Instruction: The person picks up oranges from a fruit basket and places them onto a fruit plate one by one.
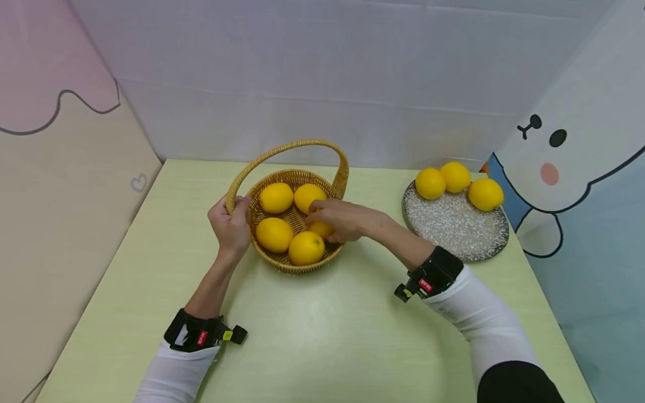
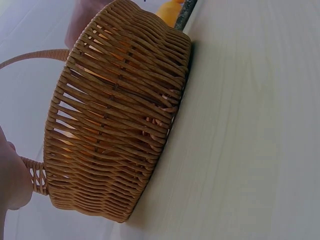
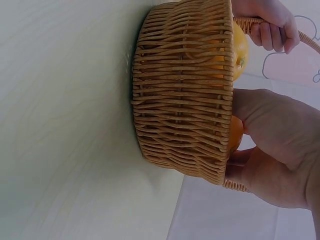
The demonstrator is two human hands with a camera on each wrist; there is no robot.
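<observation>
Lemon (image 1: 319, 229) partly behind right grip (image 1: 344, 220), left sleeve (image 1: 176, 372) cut off

lemons (image 1: 276, 197): yellow | basket (image 1: 296, 268): golden-brown weave | plate (image 1: 448, 229): speckled grey

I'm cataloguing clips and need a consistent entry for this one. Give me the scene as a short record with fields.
Left hand: grips the basket's arched handle near its base
Right hand: reaches into the basket, thumb and fingers around one yellow fruit
Basket: woven, upright on the table; five yellow fruits visible inside, counting the grasped one
Plate: speckled, dark-rimmed; three more yellow fruits towards its far side
Table: pale surface
</observation>
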